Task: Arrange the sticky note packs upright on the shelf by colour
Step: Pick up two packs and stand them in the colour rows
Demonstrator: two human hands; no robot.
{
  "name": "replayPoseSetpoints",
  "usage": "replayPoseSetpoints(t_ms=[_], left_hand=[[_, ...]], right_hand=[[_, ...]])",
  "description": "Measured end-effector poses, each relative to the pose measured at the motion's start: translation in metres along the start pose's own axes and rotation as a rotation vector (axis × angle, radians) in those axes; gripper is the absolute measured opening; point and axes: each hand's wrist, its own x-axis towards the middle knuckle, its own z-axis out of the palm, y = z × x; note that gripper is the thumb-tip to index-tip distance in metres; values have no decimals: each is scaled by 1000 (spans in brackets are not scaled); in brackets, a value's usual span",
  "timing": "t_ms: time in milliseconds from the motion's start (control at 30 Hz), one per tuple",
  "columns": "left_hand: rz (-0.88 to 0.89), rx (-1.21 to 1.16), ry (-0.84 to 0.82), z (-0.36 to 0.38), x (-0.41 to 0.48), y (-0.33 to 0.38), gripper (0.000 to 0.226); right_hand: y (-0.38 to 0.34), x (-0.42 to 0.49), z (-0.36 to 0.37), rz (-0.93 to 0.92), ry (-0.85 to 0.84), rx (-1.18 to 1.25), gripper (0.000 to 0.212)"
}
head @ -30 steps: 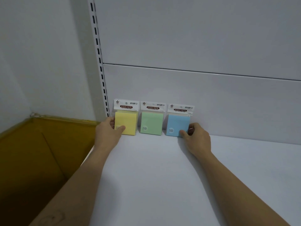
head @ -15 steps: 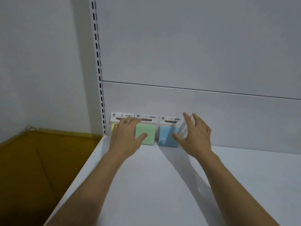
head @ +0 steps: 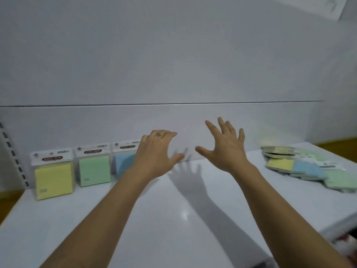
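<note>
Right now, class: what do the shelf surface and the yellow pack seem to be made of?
Shelf: likely painted metal or laminate, glossy white; a bright glint shows on it. Yellow pack: matte paper notes, apparently under clear plastic film with a white card header; blur leaves that uncertain.

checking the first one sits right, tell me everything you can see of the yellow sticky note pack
The yellow sticky note pack is a square pale yellow pad in clear wrap under a white header card whose red label is too blurred to read. It stands upright at the left end of the row on the white shelf, by the slotted upright, the green pack close on its right; whether they touch is unclear. Nothing holds it.
</note>
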Motion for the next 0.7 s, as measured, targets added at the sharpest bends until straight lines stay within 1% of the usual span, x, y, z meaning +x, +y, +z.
replayPoseSetpoints(t_ms=[367, 533, 633, 700], left_hand=[[258, -190, -155, 75, 40, 159, 65], [318, -221, -222, 111, 56, 217, 62], [343, -237, -283, 136, 67, 249, 60], [325, -249, -328, 154, 75, 269, 60]], right_hand=[[157, -56, -34, 370, -22, -27, 74], [228, -80, -36, 483, -9, -70, 61], [271, -90, -34, 584, -47, -80, 59], [298, -96, -31, 622, -66, -88, 59]])
